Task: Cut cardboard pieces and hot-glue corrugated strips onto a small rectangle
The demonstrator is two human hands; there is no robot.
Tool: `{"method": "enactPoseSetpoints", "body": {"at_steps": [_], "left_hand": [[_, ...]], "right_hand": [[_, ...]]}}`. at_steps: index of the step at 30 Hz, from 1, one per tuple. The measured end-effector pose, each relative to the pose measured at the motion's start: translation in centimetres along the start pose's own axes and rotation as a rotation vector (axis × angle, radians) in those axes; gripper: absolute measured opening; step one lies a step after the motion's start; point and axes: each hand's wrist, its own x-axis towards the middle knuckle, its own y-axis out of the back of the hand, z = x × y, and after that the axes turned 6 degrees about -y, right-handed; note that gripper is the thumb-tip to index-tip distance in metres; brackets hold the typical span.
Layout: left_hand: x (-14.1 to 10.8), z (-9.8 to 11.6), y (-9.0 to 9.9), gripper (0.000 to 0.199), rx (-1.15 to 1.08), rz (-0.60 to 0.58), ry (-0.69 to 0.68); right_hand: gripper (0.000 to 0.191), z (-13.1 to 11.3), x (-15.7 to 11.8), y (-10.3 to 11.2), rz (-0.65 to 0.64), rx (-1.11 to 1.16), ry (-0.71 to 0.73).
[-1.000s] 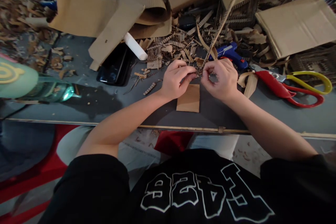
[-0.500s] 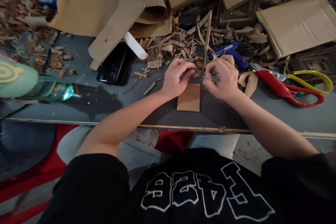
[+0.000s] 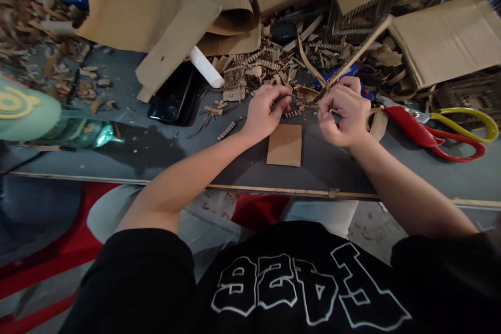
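My right hand (image 3: 344, 112) is closed round a long thin cardboard strip (image 3: 358, 55), which slants up to the right over the blue glue gun (image 3: 366, 91). My left hand (image 3: 268, 112) is pinched, with its fingertips at a thin dark piece too small to make out. Below and between both hands, a small cardboard rectangle (image 3: 285, 145) lies flat on the grey table (image 3: 235, 167). Corrugated scraps (image 3: 270, 60) are heaped just beyond my fingers.
Red-and-yellow-handled scissors (image 3: 415, 125) lie at the right. Behind are a curled cardboard sheet (image 3: 129, 15) and a cardboard panel (image 3: 450, 39). A black phone-like object (image 3: 170, 102), a white stick (image 3: 206, 67) and a green bottle (image 3: 90, 133) are at the left.
My right hand has moved slightly right, and the strip in it has tipped from nearly upright to slanting right. My left hand stays pinched in nearly the same place.
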Motion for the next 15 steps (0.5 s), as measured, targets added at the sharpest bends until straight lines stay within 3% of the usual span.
{"method": "enactPoseSetpoints", "body": {"at_steps": [3, 8, 15], "left_hand": [[0.0, 0.1, 0.0, 0.047, 0.004, -0.010, 0.033], [-0.1, 0.2, 0.0, 0.050, -0.001, -0.043, 0.045], [-0.1, -0.5, -0.2, 0.052, -0.056, -0.041, 0.100]], "right_hand": [[0.043, -0.1, 0.1, -0.1, 0.021, 0.031, 0.025], [0.056, 0.3, -0.2, -0.2, -0.037, 0.058, -0.090], [0.044, 1.3, -1.5, -0.9, 0.120, 0.245, -0.217]]}}
